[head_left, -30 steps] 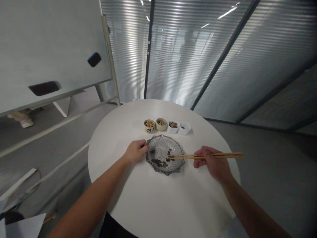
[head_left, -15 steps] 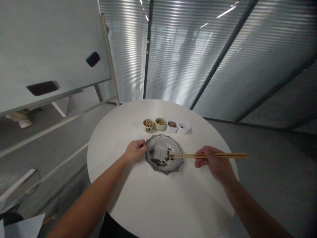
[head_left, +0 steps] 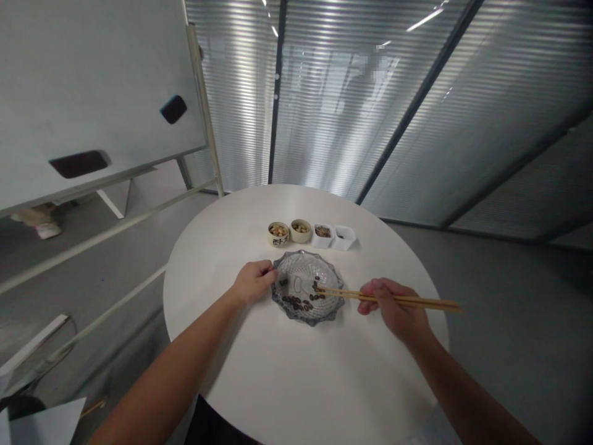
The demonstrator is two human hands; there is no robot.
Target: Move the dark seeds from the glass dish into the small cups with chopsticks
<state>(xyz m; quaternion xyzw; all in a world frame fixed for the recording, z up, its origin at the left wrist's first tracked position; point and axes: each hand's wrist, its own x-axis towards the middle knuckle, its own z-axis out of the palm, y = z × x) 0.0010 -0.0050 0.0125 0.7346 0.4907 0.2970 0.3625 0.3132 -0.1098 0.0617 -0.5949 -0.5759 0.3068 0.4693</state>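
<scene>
My left hand [head_left: 256,280] grips the scalloped rim of a clear glass dish [head_left: 328,314] at its left side. Several dark brown beans [head_left: 296,303], like coffee beans, lie in the dish, mostly toward its near and right side. In my right hand [head_left: 393,304] is a pair of wooden chopsticks [head_left: 345,293], pointing left. Their tips reach into the dish, close together among the beans. Whether a bean is pinched between them I cannot tell.
Behind the dish stand a cup of nuts [head_left: 278,234], a second cup [head_left: 301,230], a white tub of brown bits [head_left: 322,235] and a white tub [head_left: 343,238] with a little dark stuff. All rest on a round white table [head_left: 296,383]. A whiteboard [head_left: 102,74] is at left.
My right hand has shifted slightly left, and the chopstick tips have moved a little left and up within the dish. My left hand stays at the rim.
</scene>
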